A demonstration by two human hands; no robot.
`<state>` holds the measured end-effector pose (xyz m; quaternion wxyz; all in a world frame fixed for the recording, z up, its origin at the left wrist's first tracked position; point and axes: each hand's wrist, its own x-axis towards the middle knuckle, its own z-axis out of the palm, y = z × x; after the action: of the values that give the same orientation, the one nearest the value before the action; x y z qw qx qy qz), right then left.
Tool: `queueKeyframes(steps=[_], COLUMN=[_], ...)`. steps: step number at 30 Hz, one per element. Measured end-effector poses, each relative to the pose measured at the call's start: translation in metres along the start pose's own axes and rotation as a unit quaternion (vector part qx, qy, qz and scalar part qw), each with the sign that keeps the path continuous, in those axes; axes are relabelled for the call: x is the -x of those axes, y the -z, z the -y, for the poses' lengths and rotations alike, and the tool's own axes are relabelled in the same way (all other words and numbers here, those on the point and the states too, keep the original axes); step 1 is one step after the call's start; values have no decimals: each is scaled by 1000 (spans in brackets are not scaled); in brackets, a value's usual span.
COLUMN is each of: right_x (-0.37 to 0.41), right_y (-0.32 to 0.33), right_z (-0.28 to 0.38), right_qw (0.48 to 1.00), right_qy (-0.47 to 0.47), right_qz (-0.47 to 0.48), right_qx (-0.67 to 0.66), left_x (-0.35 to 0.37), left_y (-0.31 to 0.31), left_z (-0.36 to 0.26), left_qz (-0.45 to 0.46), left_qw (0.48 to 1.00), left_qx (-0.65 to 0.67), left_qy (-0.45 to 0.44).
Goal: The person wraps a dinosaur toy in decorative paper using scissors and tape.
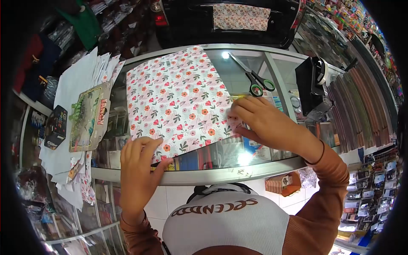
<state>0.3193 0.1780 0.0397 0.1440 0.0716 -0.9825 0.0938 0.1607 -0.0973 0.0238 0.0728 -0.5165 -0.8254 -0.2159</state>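
A sheet of floral wrapping paper [178, 97] lies across the glass counter, white with red and orange flowers. My left hand [139, 172] holds its near left corner, thumb at the edge and fingers curled over the top. At the right edge, my right hand [265, 123] has its fingers closed on the paper, the fingertips partly blurred. Beyond that hand, a pair of scissors [253, 80] with black and green handles rests on the glass, blades partly apart. A black tape dispenser [313, 85] stands farther right.
On the left, white paper sheets [76, 80] are piled under a carded toy pack [90, 119] and a small black box [56, 127]. The counter's metal edge [204, 174] runs in front of me. An orange bin [290, 183] sits on the floor; a black vehicle [191, 29] stands behind the counter.
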Motion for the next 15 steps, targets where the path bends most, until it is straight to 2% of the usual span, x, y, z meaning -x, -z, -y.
queueKeyframes(steps=[1, 4, 7, 10, 13, 15], right_x=[-2, -5, 2, 9, 13, 10], right_y=[-8, -1, 1, 3, 11, 6], right_z=[-7, -10, -7, -6, -6, -5], right_qw=[998, 998, 994, 985, 987, 987], right_qy=[19, 17, 59, 96, 112, 46], right_qz=[-60, -28, -78, -97, -75, -100], right_qx=[-26, -62, 49, 103, 85, -115], left_x=[-4, -9, -13, -19, -32, -41], left_y=[0, 3, -9, -11, -3, -1], left_z=[-4, -12, -12, -17, -27, -25], left_qz=[-39, -52, -99, -68, 5, 61], left_qw=[999, 998, 993, 988, 989, 983], left_qx=[-9, 4, -59, -92, -24, -4], left_qy=[-12, 36, -33, -102, -145, -171])
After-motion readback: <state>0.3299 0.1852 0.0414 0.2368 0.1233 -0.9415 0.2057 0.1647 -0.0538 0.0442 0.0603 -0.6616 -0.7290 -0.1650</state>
